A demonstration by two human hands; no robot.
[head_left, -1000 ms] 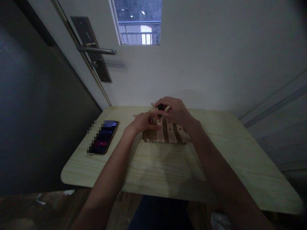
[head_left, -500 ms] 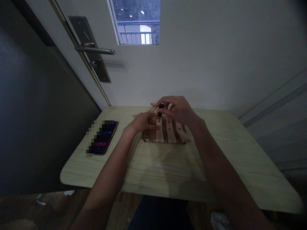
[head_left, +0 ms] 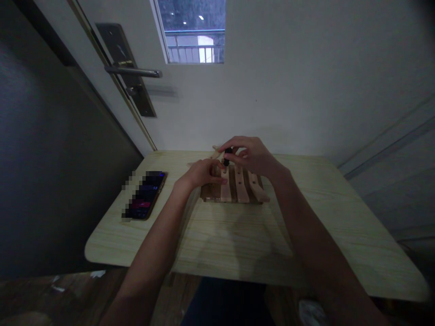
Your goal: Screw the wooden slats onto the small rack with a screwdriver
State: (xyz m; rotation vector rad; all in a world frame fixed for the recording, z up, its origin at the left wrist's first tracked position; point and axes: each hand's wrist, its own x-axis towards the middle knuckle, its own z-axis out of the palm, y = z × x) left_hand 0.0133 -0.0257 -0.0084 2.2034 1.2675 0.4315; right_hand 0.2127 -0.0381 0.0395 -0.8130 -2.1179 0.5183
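My right hand (head_left: 249, 154) pinches a short black stubby screwdriver (head_left: 227, 157) between thumb and fingers. It stands nearly upright over the far end of the leftmost pale wooden strip (head_left: 226, 192); its tip is too small to make out. From the left, my left hand (head_left: 204, 173) grips that same strip, with thumb and fingers on either side of it. Two more wooden strips, a middle one (head_left: 242, 192) and a right one (head_left: 258, 192), lie alongside with small dark spots on them. All three rest across a brown, glossy-edged base (head_left: 212, 194).
More pale wooden pieces (head_left: 215, 153) lie behind my left hand. A phone (head_left: 146, 194) with its screen lit lies at the left of the wood-grain table (head_left: 217, 244). Beyond the table's far edge stands a white door (head_left: 288, 81) with a metal handle (head_left: 136, 71).
My right fingers have shifted slightly around the black handle, the index finger reaching a little further left. The left hand and the strips have stayed in place.
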